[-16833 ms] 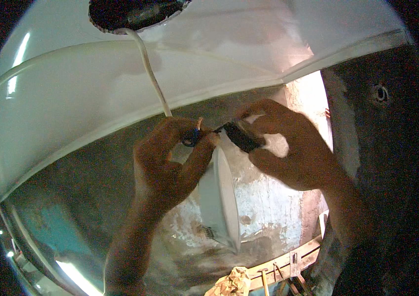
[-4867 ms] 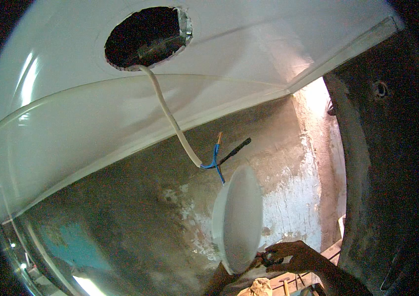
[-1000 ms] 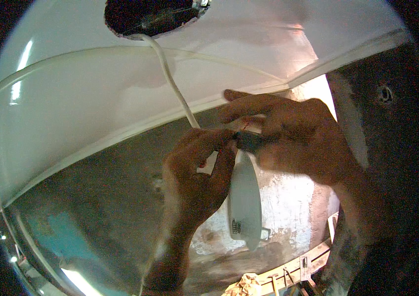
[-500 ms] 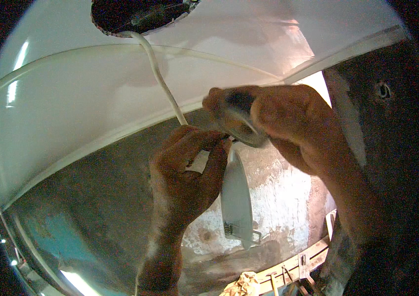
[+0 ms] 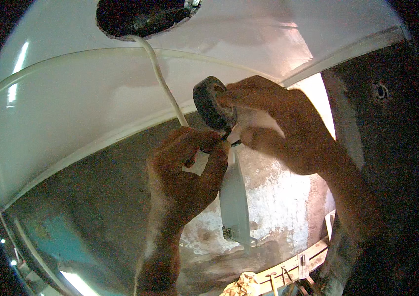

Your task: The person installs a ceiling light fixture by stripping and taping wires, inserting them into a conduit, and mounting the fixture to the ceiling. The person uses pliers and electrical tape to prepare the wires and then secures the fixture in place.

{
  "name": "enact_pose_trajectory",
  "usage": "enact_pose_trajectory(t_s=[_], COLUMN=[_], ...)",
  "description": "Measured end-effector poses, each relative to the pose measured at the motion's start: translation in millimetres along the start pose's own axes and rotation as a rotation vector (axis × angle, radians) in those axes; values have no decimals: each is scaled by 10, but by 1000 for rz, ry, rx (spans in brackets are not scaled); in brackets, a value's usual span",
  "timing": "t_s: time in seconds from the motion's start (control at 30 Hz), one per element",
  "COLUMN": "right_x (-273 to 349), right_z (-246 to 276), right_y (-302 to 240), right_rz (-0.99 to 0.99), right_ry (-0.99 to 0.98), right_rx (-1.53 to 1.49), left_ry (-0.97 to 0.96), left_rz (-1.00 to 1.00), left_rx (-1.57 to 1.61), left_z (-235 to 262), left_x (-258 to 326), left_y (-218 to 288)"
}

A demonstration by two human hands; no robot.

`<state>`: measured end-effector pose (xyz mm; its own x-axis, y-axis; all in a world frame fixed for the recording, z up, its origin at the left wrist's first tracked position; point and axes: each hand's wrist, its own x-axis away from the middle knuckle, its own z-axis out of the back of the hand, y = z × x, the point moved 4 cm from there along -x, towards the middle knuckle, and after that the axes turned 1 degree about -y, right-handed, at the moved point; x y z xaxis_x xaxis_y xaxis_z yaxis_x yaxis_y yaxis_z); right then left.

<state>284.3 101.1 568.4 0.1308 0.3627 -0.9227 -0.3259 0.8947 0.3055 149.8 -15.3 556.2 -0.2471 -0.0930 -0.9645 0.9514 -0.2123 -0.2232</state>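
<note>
A white cable (image 5: pixel 162 84) hangs from a round hole (image 5: pixel 140 17) in the glossy white ceiling and runs down behind my left hand (image 5: pixel 182 165). My left thumb and forefinger are pinched around dark wire (image 5: pixel 226 134) near the cable's lower end; the exact joint is hidden. Touching or just above those fingertips is a roll of black tape (image 5: pixel 209 103). My right hand (image 5: pixel 295 128) holds it with fingers at its centre hole, the thumb apart and blurred. Below my left fingertips hangs a thin white round panel light (image 5: pixel 235 200), seen nearly edge-on, with a spring clip (image 5: pixel 226 233).
Behind the hands stands a patchy plastered wall (image 5: pixel 283 207), with a blue patch (image 5: pixel 61 234) at left. Lower right, a wooden ledge (image 5: pixel 318 251) bears tools and crumpled brown paper (image 5: pixel 244 285). A small hole (image 5: pixel 380 91) marks the dark wall at right.
My right hand has turned the tape roll and shifted it left, down to my left fingertips; its thumb has come away from the roll. My left hand keeps its pinch, nearly still.
</note>
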Motion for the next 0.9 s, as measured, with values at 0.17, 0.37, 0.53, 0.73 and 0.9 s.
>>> enact_pose_trajectory(t_s=[0.17,0.37,0.53,0.73,0.9], right_x=[108,8,13,181,215], right_z=[-40,-23,-80,30,44], right_y=[-56,-3,1,111,117], right_rz=[-24,-388,-209,-156,-284], right_ry=[-47,18,-96,-68,-102], right_rx=[203,-692,76,135,-33], left_ry=[-19,-30,-32,0,-19], left_rz=[60,79,17,131,195], left_rx=[-26,56,-19,24,116], left_z=[37,12,57,22,-22], left_x=[10,11,-9,35,39], left_y=[-32,-2,19,-80,-105])
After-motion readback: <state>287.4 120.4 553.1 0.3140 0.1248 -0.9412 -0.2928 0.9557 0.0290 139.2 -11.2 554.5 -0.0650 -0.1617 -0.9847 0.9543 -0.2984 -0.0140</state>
